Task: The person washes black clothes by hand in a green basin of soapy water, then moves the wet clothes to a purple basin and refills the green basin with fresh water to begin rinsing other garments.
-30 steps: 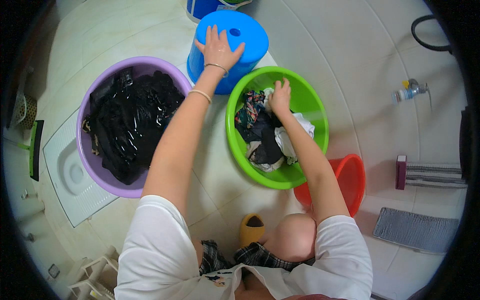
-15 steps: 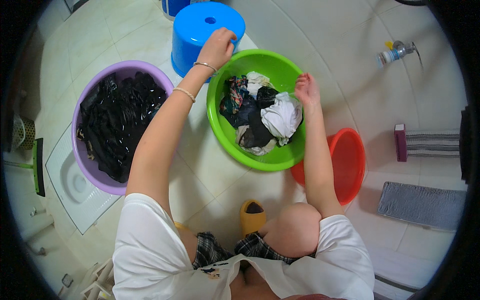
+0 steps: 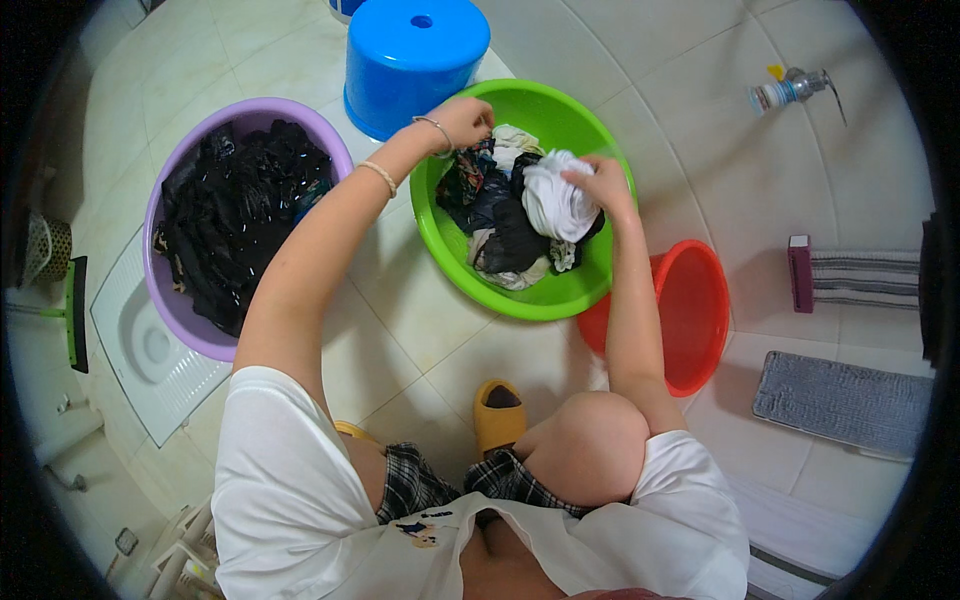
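Observation:
A green basin [image 3: 455,262] stands on the floor in front of me, holding a heap of dark, white and patterned clothes. Bunched up on the heap's right side is a white garment [image 3: 556,205]; my right hand [image 3: 603,186] grips its upper right part between thumb and fingers. Over the basin's far left rim, my left hand [image 3: 468,122] has its fingers curled downward just above a dark patterned cloth [image 3: 466,178]. Whatever those fingers hold, if anything, is hidden. Left of my left forearm, a purple basin [image 3: 163,305] contains wet black clothes [image 3: 245,215] in water.
Behind the green basin is an upturned blue stool [image 3: 415,60]. A red bucket [image 3: 700,320] stands beside my right forearm. At left lie a squat toilet [image 3: 150,345] and a green broom [image 3: 77,315]. Mop heads [image 3: 840,405] hang at right, below a wall tap [image 3: 795,90].
My right hand has moved left and closed on the white garment, bunching it upward. My left hand has come down and right, from beside the stool to over the green basin's rim.

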A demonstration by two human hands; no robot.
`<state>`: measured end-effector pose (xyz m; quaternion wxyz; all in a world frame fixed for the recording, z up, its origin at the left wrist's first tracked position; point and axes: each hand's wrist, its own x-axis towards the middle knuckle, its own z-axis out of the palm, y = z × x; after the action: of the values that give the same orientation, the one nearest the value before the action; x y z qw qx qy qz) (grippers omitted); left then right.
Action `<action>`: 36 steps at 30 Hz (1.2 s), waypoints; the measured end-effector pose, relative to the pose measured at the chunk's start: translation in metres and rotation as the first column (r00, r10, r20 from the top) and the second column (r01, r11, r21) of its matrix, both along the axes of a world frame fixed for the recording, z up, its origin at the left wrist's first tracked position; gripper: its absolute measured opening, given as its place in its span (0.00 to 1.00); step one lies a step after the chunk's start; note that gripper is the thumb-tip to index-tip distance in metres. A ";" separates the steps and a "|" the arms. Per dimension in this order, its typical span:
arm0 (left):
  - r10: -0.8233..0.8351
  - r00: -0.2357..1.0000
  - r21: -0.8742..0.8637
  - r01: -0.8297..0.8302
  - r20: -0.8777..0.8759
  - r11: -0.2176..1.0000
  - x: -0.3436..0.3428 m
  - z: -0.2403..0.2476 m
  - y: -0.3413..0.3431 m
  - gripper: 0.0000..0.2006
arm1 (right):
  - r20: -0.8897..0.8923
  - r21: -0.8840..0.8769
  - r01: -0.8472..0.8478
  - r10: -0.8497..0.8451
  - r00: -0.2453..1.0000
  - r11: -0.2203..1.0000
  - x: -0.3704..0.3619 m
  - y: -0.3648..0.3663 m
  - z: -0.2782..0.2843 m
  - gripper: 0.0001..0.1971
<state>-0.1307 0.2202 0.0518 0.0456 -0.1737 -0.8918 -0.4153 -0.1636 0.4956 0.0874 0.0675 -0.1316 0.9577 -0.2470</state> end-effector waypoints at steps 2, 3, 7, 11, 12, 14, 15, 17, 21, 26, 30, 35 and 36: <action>-0.118 0.983 -0.035 0.124 0.144 0.992 0.003 -0.007 0.008 0.21 | 0.044 -0.082 0.014 -0.010 0.999 0.997 -0.009 -0.013 0.008 0.22; -0.131 0.957 0.077 0.115 0.260 0.990 0.009 -0.001 0.026 0.27 | 0.081 -0.278 0.096 -0.077 0.994 0.956 -0.005 -0.014 0.025 0.21; -0.348 0.788 0.672 -0.110 0.508 0.732 0.026 0.026 0.075 0.30 | 0.028 -0.647 0.113 -0.125 0.992 0.754 0.012 -0.039 0.075 0.18; -0.449 0.757 0.877 -0.360 0.474 0.318 0.014 0.030 0.080 0.21 | -0.239 -0.575 0.038 -0.213 0.947 0.817 0.006 -0.040 0.075 0.15; -0.448 0.758 0.877 -0.361 0.474 0.318 0.010 0.031 0.077 0.21 | -0.284 -0.559 0.054 -0.252 0.925 0.827 0.004 -0.035 0.072 0.13; -0.463 0.782 0.905 -0.405 0.417 0.131 0.003 0.038 0.072 0.19 | -0.330 -0.542 0.075 -0.294 0.897 0.837 -0.002 -0.024 0.065 0.12; -0.449 0.779 0.898 -0.403 0.437 0.174 0.004 0.041 0.073 0.18 | -0.398 -0.481 0.067 -0.286 0.872 0.874 -0.005 -0.016 0.060 0.11; -0.409 0.816 0.912 -0.340 0.408 0.231 0.007 0.045 0.072 0.18 | -0.466 -0.419 0.062 -0.273 0.842 0.906 -0.010 -0.004 0.051 0.10; -0.391 0.881 0.961 -0.209 0.265 0.179 0.004 0.054 0.070 0.17 | -0.372 -0.443 0.057 -0.241 0.896 0.895 -0.018 0.008 0.036 0.09; -0.452 0.850 0.963 -0.244 0.269 0.113 0.005 0.052 0.071 0.15 | 0.290 -0.781 0.248 -0.019 0.957 0.573 0.012 -0.035 0.048 0.12; -0.531 0.805 0.963 -0.189 0.264 0.193 0.000 0.057 0.069 0.14 | 0.153 -0.739 0.115 -0.002 0.988 0.664 0.000 -0.019 0.025 0.12; -0.218 0.853 0.769 -0.280 0.474 0.575 -0.004 0.046 0.052 0.26 | 0.103 -0.898 0.229 -0.327 0.939 0.376 -0.013 0.001 0.021 0.11; -0.224 0.852 0.770 -0.277 0.474 0.575 -0.004 0.043 0.051 0.26 | 0.079 -0.912 0.219 -0.374 0.924 0.348 -0.013 0.005 0.022 0.11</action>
<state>-0.1344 0.2712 0.0949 -0.1173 0.0013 -0.5770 -0.8083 -0.1763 0.5005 0.1091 -0.1295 0.0118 0.6781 -0.7234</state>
